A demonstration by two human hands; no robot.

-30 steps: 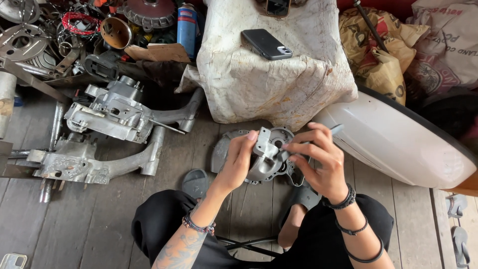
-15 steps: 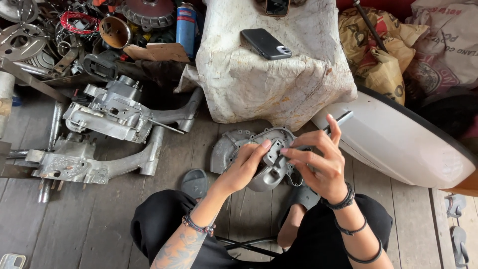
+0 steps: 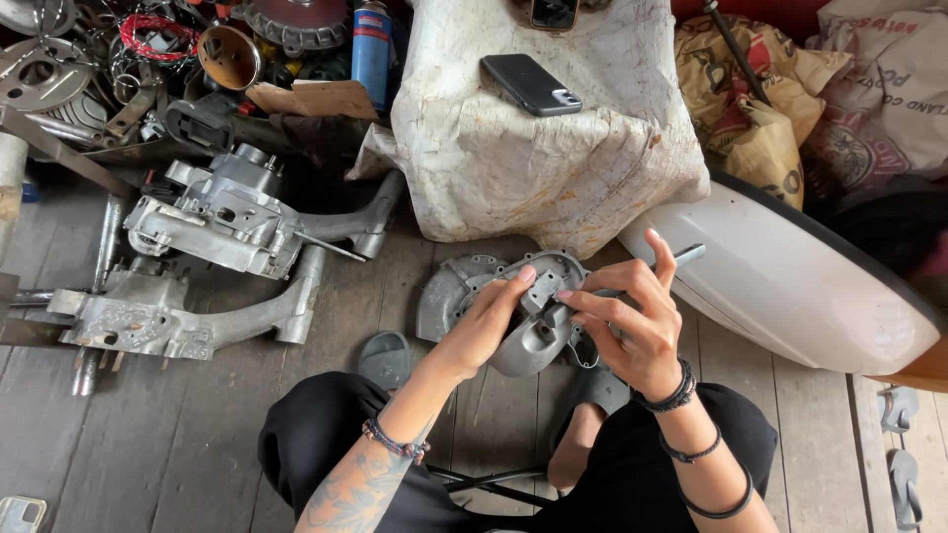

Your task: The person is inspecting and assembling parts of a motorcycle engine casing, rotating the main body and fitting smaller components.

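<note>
Now both the left hand [image 3: 484, 331] and right hand [image 3: 632, 331] grip a grey metal casing [image 3: 538, 331] (hollow side showing).

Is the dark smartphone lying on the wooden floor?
No, the dark smartphone lies on top of the white cloth-covered block, well above the grey metal casting that both hands hold.

Dull grey metal casing [image 3: 528, 331], black phone [image 3: 530, 85] on stained white cloth [image 3: 523, 158]

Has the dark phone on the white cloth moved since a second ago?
No. The dark phone lies at the same spot and angle on the white cloth; only the hands and the grey metal part below shift.
</note>
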